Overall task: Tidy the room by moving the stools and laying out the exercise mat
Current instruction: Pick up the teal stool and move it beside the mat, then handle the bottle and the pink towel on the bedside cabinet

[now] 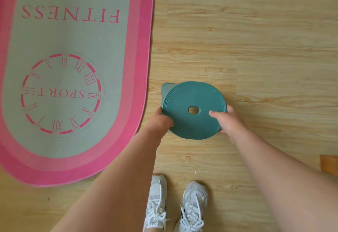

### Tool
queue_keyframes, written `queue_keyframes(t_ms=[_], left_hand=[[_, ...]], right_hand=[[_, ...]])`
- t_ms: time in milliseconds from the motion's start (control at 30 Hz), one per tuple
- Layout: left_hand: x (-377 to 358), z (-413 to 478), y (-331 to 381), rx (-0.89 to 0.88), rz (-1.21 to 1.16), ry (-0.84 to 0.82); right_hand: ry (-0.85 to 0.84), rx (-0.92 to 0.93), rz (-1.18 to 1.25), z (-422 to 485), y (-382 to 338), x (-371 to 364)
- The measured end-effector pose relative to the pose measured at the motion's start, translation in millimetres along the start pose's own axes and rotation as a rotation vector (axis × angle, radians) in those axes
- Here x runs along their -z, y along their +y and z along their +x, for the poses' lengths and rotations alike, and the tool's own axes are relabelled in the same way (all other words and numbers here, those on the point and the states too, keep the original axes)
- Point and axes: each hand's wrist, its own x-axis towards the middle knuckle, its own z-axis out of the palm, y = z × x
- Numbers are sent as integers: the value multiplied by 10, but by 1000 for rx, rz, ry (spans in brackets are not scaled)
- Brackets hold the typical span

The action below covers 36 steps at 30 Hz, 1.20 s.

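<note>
You are holding the round teal plastic stool (188, 94) with the hole in the middle of its seat by both sides. It is over the light wood-grain floor (247, 30), just ahead of your feet. You cannot tell from above whether it stands on the floor or is lifted off it.

Your left hand (161, 120) grips the near-left rim, fingers curled over the edge and pressed together. Your right hand (227, 121) grips the right rim. One digit lies flat on the seat pointing at the hole, and the rest wrap round the edge.

The pink-bordered grey-green exercise mat (73, 39), printed FITNESS and SPORT, lies flat on the left. Its right edge is just beside the stool without touching it. Your white laced trainers (193, 206) stand near, below the stool. An orange-brown wooden corner (329, 164) juts in at the right edge, well apart from the stool.
</note>
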Motion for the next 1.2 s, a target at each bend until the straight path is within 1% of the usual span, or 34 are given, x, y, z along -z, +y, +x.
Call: queue_keyframes(t_ms=[200, 267, 333, 433, 567, 700, 767, 867, 1000, 1067, 1200], left_hand=[[83, 119, 45, -4, 54, -68], [111, 74, 72, -12, 57, -48], [138, -7, 71, -15, 58, 10], [133, -304, 64, 10, 108, 69], [54, -806, 112, 26, 164, 26], [38, -1219, 351, -35, 286, 23], [35, -1451, 485, -64, 333, 33], [39, -1779, 588, -98, 404, 32], [-67, -2481, 676, -160, 576, -36], [-138, -2817, 708, -207, 680, -68], [-421, -3645, 703, -306, 857, -197]], right_hand=[[-47, 28, 10, 66, -86, -48], [-16, 30, -18, -18, -115, -60], [20, 49, -53, -133, -125, -76], [17, 68, -105, -443, -144, -60], [-33, 104, -246, -954, -274, 74], [-5, 175, -333, -1442, -460, 365], [11, 170, -301, -1702, -531, 567], [29, 148, -188, -2086, -550, 905], [111, 114, -45, -2772, -302, 1388], [145, 95, 27, -3119, -156, 1521], [189, 32, 202, -3985, 219, 1660]])
